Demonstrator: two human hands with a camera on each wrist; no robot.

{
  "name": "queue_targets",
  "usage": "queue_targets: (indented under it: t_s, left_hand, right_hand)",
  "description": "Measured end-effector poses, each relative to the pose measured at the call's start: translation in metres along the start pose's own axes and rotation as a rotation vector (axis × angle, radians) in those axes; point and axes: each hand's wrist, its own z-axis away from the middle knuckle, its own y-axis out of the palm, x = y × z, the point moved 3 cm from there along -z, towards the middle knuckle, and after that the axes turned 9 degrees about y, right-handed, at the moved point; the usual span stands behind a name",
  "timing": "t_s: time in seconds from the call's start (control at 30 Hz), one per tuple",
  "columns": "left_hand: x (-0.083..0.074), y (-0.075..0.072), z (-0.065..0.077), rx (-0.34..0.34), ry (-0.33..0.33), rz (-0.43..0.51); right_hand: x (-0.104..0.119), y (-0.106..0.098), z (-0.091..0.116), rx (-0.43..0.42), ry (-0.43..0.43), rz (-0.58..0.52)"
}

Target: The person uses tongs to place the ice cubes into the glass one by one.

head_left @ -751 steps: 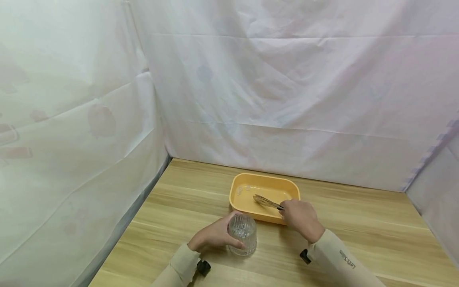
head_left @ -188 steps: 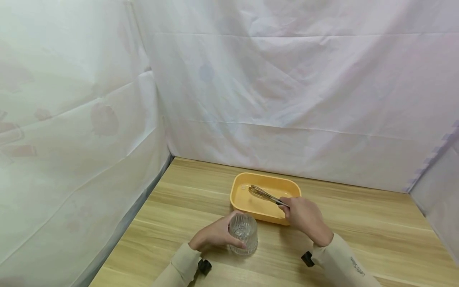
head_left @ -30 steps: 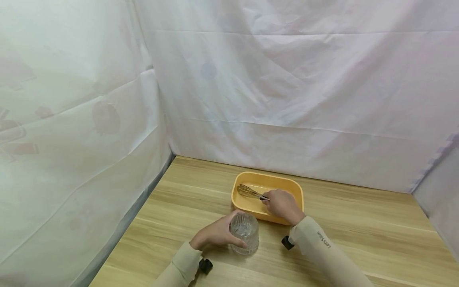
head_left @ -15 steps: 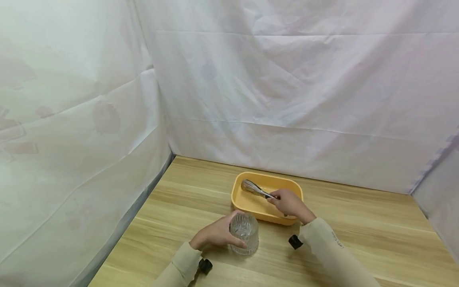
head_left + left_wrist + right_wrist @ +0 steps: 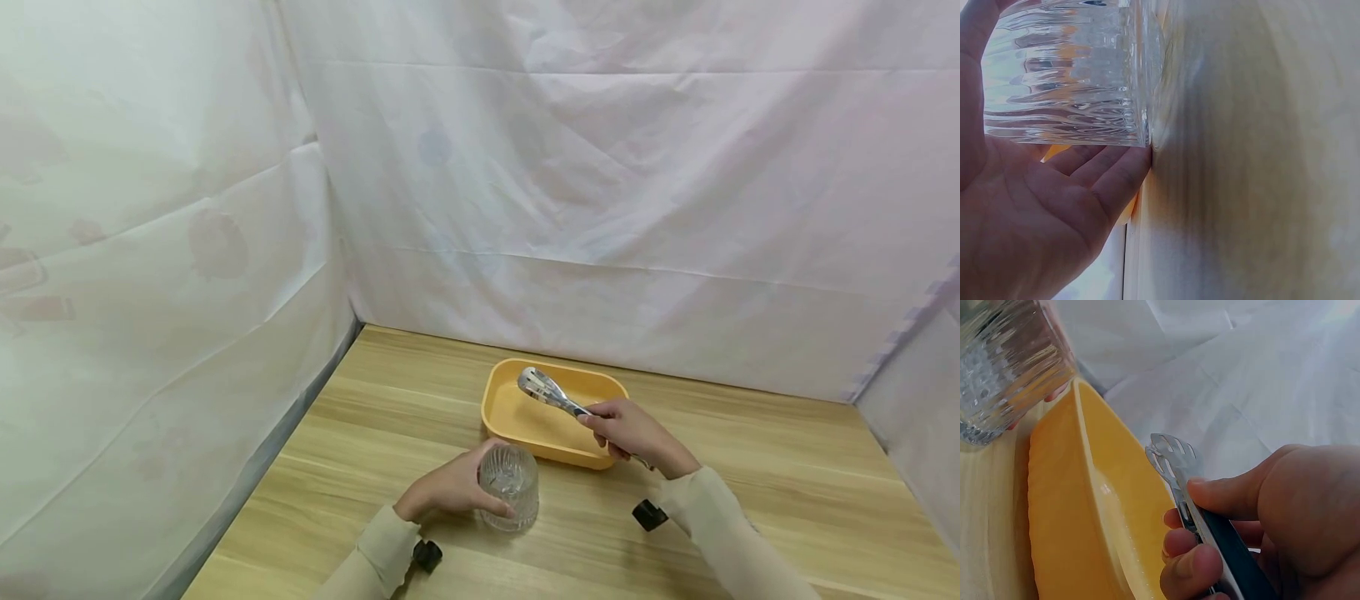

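My left hand [image 5: 448,485] grips a clear ribbed drinking glass [image 5: 517,500], thumb on the near side and fingers round the far side. The glass stands upright on the table, clear lumpy shapes showing low in it in the right wrist view. With thumb and fingers, my right hand [image 5: 633,435] holds metal tongs [image 5: 1180,481] with dark grips. Their slotted heads lie close together above the yellow tray [image 5: 540,452], and nothing shows between them. The tray sits just behind the glass; its visible floor shows no pieces in the head view.
The wood-grain table [image 5: 397,400] extends to both sides of the tray. White cloth [image 5: 570,192] hangs behind it, with more cloth [image 5: 172,333] along the left side. A black strap [image 5: 649,515] hangs under the right wrist.
Clear pieces seen in the tray's left end earlier no longer show there. Over the last second the tongs have risen from the tray and moved right. The left hand and glass stay put.
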Motion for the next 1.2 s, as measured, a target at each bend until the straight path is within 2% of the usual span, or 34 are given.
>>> queue_targets:
  t_s: [0.2, 0.53, 0.8, 1.2]
  left_hand:
    - [0.001, -0.002, 0.000, -0.002, 0.009, -0.021]
    - [0.000, -0.002, 0.001, 0.003, 0.021, -0.029]
    - [0.000, -0.004, 0.003, 0.010, 0.024, -0.038]
    - [0.000, -0.004, 0.004, 0.004, 0.026, -0.041]
  right_hand:
    - [-0.002, -0.004, 0.008, -0.008, 0.022, -0.023]
    - [-0.004, -0.005, 0.021, 0.030, 0.033, -0.075]
    - [0.000, -0.004, 0.032, 0.091, 0.001, -0.119]
    - [0.008, 0.001, 0.053, 0.148, 0.002, -0.145]
